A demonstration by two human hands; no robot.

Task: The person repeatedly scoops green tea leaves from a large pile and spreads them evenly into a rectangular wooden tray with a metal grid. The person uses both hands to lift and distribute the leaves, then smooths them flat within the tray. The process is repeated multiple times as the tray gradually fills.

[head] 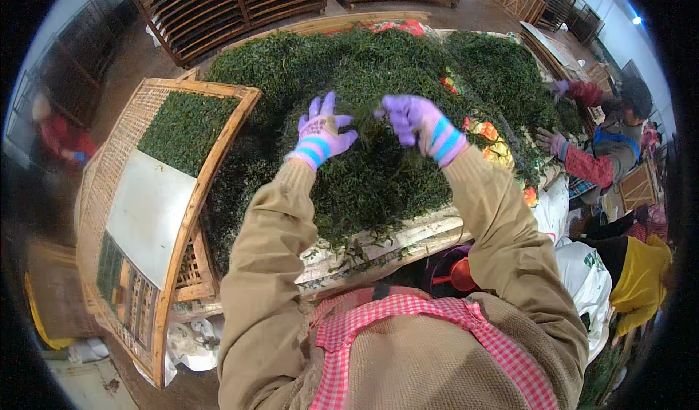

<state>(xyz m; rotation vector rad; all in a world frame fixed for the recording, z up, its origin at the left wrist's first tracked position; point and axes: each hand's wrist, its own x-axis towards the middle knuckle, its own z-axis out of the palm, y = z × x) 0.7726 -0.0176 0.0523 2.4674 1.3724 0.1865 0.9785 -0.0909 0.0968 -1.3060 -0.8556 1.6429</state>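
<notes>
A broad heap of dark green, stringy seaweed-like plant matter covers the table before me. Over its middle is my left hand, in a purple knitted glove with blue bands, its fingers spread and holding nothing visible. To its right my right hand, gloved alike, has its fingers bent. Some blurred green strands lie between the two hands; whether the right fingers grip any is unclear. At the left, a wood-framed woven tray leans tilted. It carries a rectangular mat of the green matter and a pale flat board.
Across the table's right side, a person has gloved hands at the heap. Another person stands far left, blurred. Slatted wooden racks line the back. Below the table edge sits a red plastic scoop or vessel. White sacks lie right.
</notes>
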